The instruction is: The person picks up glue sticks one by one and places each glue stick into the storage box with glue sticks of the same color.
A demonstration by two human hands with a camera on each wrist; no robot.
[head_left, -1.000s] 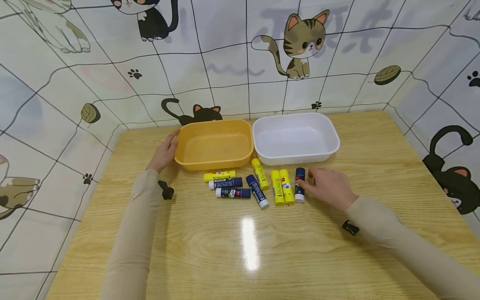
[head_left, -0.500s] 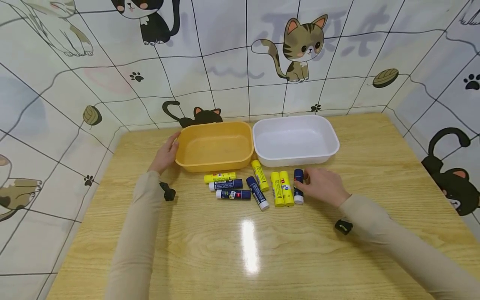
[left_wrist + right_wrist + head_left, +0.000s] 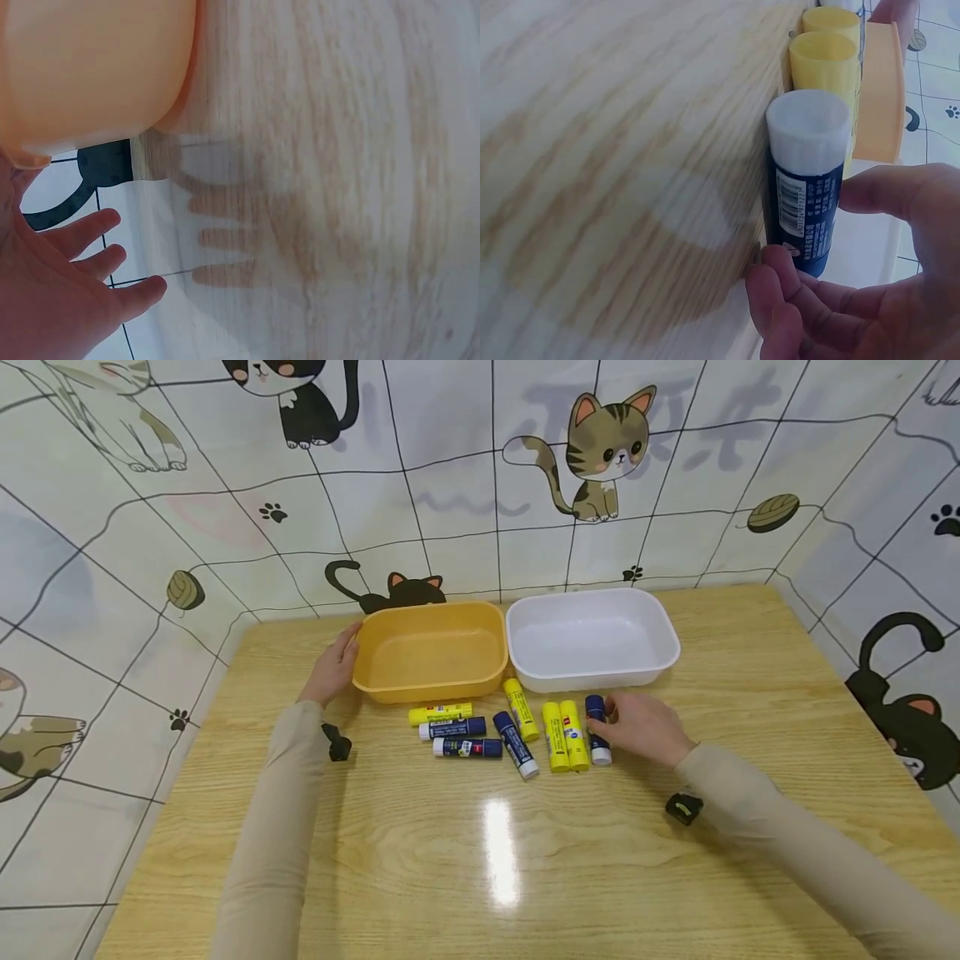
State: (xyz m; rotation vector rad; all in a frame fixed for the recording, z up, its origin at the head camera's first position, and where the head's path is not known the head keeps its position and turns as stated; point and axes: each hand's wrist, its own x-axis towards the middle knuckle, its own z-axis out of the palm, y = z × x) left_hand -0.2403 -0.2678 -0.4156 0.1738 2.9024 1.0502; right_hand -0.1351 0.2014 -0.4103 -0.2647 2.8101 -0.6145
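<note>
In the head view my left hand (image 3: 330, 670) rests against the left side of the orange basin (image 3: 431, 689). The left wrist view shows several of its fingers spread and fairly straight beside the basin's wall (image 3: 97, 67). My right hand (image 3: 647, 727) pinches a navy glue stick with a white end (image 3: 598, 731), thumb on one side and fingers on the other. Up close in the right wrist view, that stick's barcode label faces the camera. Just left of it lie two yellow glue sticks (image 3: 556, 737) side by side.
Behind the right-hand sticks stands a white basin (image 3: 592, 681), touching the orange one. Further left on the wooden table (image 3: 405, 852) lie another yellow stick (image 3: 521, 710), a slanted navy stick (image 3: 515, 745), and a stack of navy (image 3: 467, 748) and yellow sticks (image 3: 440, 714).
My right hand has shifted slightly left and its fingers have closed in on the navy glue stick, which now tilts a little. The left hand stays at the orange basin.
</note>
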